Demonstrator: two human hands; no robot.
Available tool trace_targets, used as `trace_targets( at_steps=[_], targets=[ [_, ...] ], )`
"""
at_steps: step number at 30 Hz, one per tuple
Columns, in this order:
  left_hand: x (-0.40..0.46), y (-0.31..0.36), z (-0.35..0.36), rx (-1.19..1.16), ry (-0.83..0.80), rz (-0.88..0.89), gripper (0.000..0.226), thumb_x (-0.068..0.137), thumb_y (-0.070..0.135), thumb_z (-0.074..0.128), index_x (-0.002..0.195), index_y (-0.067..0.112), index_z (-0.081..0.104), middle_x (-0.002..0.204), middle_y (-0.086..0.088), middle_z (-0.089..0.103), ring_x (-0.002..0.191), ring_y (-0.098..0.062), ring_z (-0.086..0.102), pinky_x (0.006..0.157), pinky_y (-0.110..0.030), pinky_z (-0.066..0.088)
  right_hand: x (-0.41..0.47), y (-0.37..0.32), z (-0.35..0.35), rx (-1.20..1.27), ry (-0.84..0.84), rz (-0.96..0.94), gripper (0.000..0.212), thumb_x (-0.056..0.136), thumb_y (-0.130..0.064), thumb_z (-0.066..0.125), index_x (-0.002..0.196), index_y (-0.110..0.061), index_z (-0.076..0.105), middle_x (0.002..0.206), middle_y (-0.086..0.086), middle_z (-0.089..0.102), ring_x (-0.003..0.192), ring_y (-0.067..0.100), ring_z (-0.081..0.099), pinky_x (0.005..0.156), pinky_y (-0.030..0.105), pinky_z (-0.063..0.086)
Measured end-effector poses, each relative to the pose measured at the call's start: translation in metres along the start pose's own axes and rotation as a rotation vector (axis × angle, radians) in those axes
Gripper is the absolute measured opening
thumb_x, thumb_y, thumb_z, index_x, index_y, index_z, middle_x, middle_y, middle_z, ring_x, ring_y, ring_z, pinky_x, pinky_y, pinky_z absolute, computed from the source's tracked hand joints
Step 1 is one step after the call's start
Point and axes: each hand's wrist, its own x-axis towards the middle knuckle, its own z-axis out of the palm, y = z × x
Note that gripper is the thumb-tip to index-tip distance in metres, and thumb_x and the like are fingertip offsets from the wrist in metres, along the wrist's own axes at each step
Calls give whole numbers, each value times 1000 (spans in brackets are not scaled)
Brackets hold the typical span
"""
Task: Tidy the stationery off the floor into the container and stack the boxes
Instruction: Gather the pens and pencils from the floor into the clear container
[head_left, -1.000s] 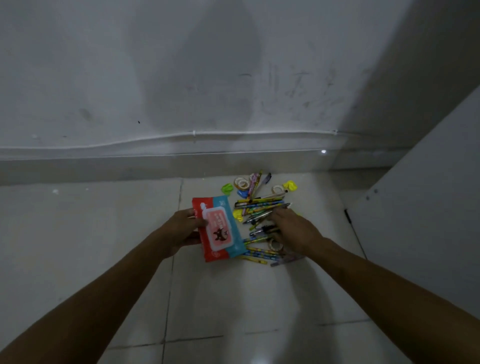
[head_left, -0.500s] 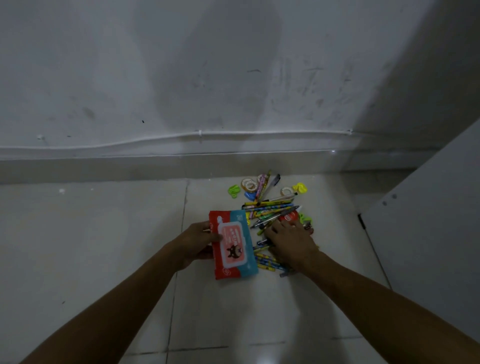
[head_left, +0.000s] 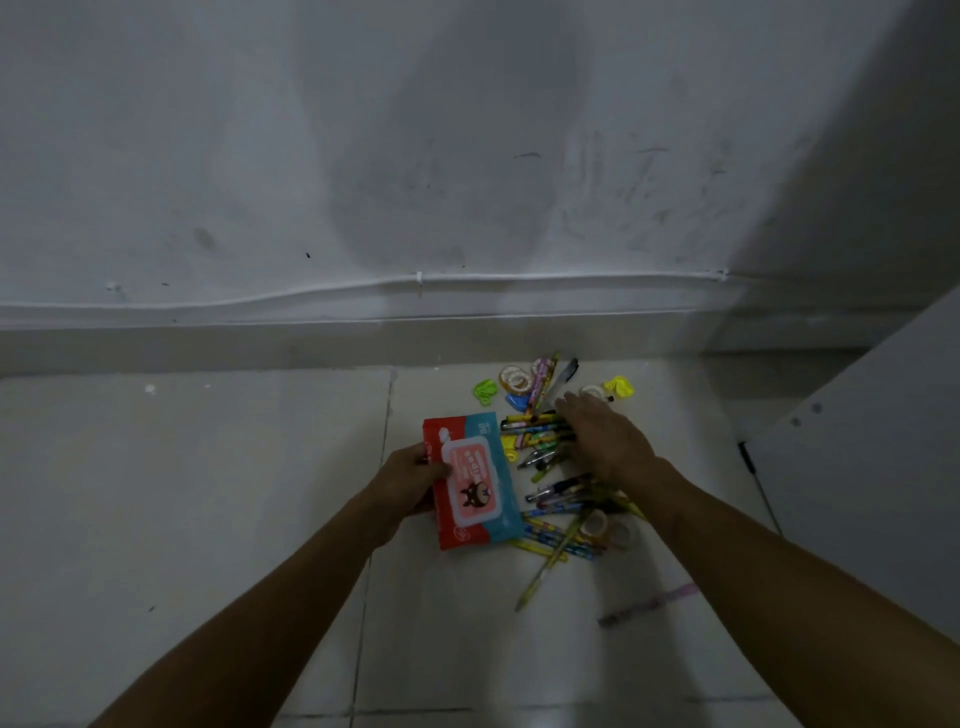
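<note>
the person's left hand (head_left: 410, 480) grips the left edge of a red and teal wet-wipes pack (head_left: 475, 480), thumb on top by its pink lid, holding it just above the pale tiled floor (head_left: 208, 493). the right hand (head_left: 605, 439) reaches over a heap of pens and pencils (head_left: 540, 434) just right of the pack, palm down with fingers stretched out and loosely spread, resting on or just over the heap; i cannot tell whether it holds any of them. more pens (head_left: 563, 488) lie under the right wrist, and nearer still there are a roll of clear tape (head_left: 595, 524), a yellow-green pen (head_left: 545, 569) pointing toward the near left, and a pink pen (head_left: 647, 605) lying apart on the near right. on the far side of the heap, close to the wall's skirting, sit a green clip (head_left: 485, 391), two tape rolls (head_left: 514, 378), a blue clip (head_left: 518, 401), a black pen (head_left: 562, 376) and a yellow clip (head_left: 621, 385). a white panel (head_left: 872, 467) stands at the right. a thin white cable (head_left: 311, 297) runs along the scuffed wall.
</note>
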Motion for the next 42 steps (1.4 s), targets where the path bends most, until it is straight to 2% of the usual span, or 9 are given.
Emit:
trace_targets(
  at_steps=[2,6,10,14,29,34,37,39,42],
  targets=[
    [1,0,2,2,-4,-2,27,94,12,51,121,11,56,100,-7,69,87,-18,67,66,-28,54,1,1,4,-54,-56,-10,67,94,-23,50,151,-16,16,160,5,14,146,26,13,114,38,21],
    [1,2,7,1,-17,-13,28,94,11,50,121,11,55,104,-10,68,88,-20,67,66,-28,54,-7,2,10,-162,61,-11,58,88,-27,54,142,-21,32,143,7,35,131,28,31,103,42,31],
    [-2,-1,11,15,-35,-14,28,94,10,50,122,10,55,106,-11,67,86,-19,66,63,-25,53,-11,1,13,-153,66,17,55,84,-36,61,134,-22,40,133,7,41,125,27,37,99,41,34],
    [-4,-3,14,20,-43,-23,29,95,10,50,123,10,54,108,-12,66,88,-21,66,65,-26,54,-14,2,17,-168,131,-71,43,89,-28,53,131,-22,44,132,4,47,123,24,42,96,37,34],
    [-6,-7,11,25,26,43,27,95,14,49,120,12,59,105,-10,70,91,-21,67,70,-29,54,-26,-1,24,-361,89,-109,40,93,-36,44,127,-15,42,122,7,53,110,27,51,94,42,34],
    [-4,-5,-4,-32,125,81,23,96,15,49,117,12,57,102,-11,68,90,-22,67,72,-34,55,-30,3,10,-372,180,-81,40,89,-29,58,122,-7,50,96,10,64,81,27,63,70,35,47],
    [-3,-7,-11,-31,155,82,25,96,15,50,119,8,56,109,-15,66,96,-27,65,80,-38,55,-35,1,4,-76,58,100,49,97,-30,43,139,-8,29,109,14,62,91,32,61,70,36,44],
    [-3,-8,-14,-41,168,81,24,95,14,52,118,8,56,108,-14,66,95,-26,65,74,-33,55,-34,1,0,159,24,204,46,96,-36,44,133,-10,34,109,17,60,90,33,58,67,34,41],
    [0,-13,-17,-36,216,73,19,93,14,55,111,9,55,102,-13,66,87,-23,66,65,-29,54,-41,-7,-3,294,23,178,31,92,-34,50,111,-10,50,104,17,62,90,32,59,70,35,47]
  ],
)
